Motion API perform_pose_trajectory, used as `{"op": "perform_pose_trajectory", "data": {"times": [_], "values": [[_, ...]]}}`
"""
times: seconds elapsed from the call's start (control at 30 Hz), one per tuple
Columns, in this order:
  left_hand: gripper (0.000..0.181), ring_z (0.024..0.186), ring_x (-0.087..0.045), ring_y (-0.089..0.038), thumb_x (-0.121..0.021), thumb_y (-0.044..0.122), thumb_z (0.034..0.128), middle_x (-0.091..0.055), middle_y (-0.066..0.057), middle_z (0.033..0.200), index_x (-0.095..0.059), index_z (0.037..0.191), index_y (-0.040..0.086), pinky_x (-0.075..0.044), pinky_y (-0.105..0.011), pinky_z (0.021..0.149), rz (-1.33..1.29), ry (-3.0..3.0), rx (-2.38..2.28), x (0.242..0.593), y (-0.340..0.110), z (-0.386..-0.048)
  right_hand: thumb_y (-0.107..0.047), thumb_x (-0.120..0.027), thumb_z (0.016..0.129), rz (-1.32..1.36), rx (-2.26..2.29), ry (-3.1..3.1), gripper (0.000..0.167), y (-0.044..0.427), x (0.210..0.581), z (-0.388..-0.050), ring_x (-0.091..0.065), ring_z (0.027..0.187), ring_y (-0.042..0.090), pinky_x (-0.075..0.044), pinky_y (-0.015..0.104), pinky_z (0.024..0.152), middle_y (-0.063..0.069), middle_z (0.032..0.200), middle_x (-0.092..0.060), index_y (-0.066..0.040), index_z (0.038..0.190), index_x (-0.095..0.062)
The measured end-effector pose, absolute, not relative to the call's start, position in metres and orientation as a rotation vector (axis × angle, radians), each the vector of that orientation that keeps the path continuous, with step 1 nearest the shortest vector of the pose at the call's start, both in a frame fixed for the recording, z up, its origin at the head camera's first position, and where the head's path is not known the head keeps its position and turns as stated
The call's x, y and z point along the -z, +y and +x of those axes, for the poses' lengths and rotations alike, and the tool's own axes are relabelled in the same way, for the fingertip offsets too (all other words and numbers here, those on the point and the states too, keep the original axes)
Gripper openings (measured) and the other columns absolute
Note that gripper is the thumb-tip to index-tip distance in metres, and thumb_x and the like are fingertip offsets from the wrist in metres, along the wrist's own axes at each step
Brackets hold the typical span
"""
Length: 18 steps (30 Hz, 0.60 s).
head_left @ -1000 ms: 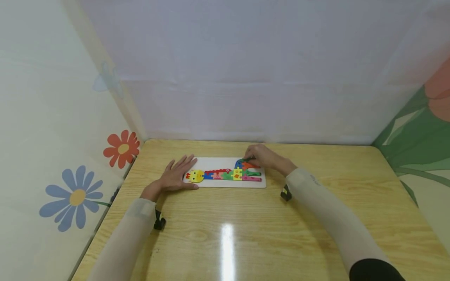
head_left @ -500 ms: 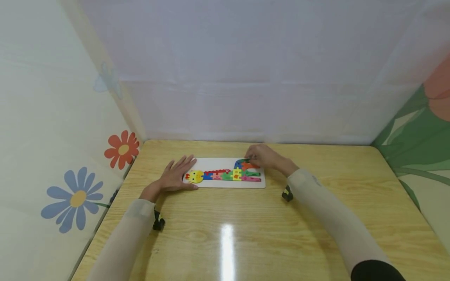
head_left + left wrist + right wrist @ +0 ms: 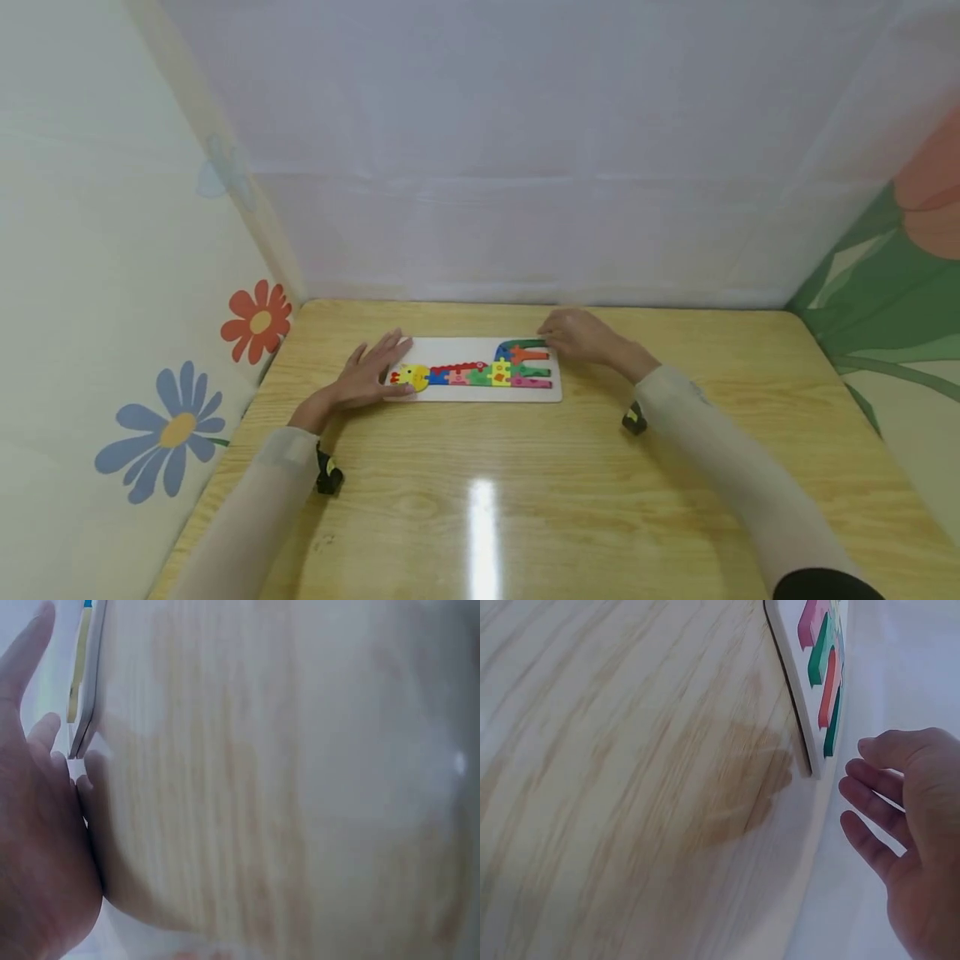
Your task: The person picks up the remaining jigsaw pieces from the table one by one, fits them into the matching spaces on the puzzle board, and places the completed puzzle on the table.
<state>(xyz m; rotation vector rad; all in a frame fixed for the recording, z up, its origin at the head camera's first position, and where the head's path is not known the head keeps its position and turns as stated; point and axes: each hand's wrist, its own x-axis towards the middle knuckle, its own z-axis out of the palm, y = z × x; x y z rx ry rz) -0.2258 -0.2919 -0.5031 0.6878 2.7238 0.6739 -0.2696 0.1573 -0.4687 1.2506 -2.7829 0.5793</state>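
A giraffe jigsaw puzzle [image 3: 480, 375] in bright colours lies on a white board [image 3: 450, 346], its yellow head to the left and its legs to the right. My left hand [image 3: 367, 375] rests at the board's left end with fingers spread, the thumb over the yellow head's lower edge. At the upper right corner is my right hand [image 3: 581, 336], close to the tip of the dark green piece [image 3: 525, 343]. The right wrist view shows a gap between the loosely bent fingers [image 3: 871, 802] and the green piece [image 3: 833, 727]; they hold nothing.
The board lies near the back of a wooden table [image 3: 420, 483], close to a white cloth backdrop [image 3: 525, 233]. A flower-printed wall [image 3: 75, 292] borders the left side, and another printed panel [image 3: 907, 275] the right.
My right hand has drawn off the dark green piece and moved right, so that piece now shows. The left thumb has shifted up onto the yellow head's lower edge.
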Motion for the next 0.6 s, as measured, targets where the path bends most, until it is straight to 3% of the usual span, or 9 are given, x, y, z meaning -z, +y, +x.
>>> {"op": "perform_pose_trajectory", "data": {"times": [0.37,0.6], "values": [[0.093,0.164,0.002,-0.039,-0.065,0.049,0.1023,0.001,-0.015,0.179,-0.015,0.171,0.011,0.011,-0.068,0.124,0.654,2.654,-0.828,0.498,-0.299,-0.225,-0.014,-0.067,0.103,1.041,-0.478,-2.861,0.028,0.197,0.464,-0.251,-0.066,0.122,0.041,-0.051,0.056,0.108,0.023,0.126,-0.072,0.005,0.122,-0.074],[0.090,0.163,-0.002,-0.042,-0.063,0.048,0.1044,0.001,-0.018,0.178,-0.015,0.171,0.009,0.007,-0.071,0.124,0.635,2.634,-0.852,0.482,-0.301,-0.225,-0.013,-0.069,0.101,0.907,-0.455,-2.787,0.032,0.227,0.464,-0.242,-0.068,0.114,0.046,-0.053,0.058,0.102,0.026,0.123,-0.072,0.010,0.124,-0.069]]}}
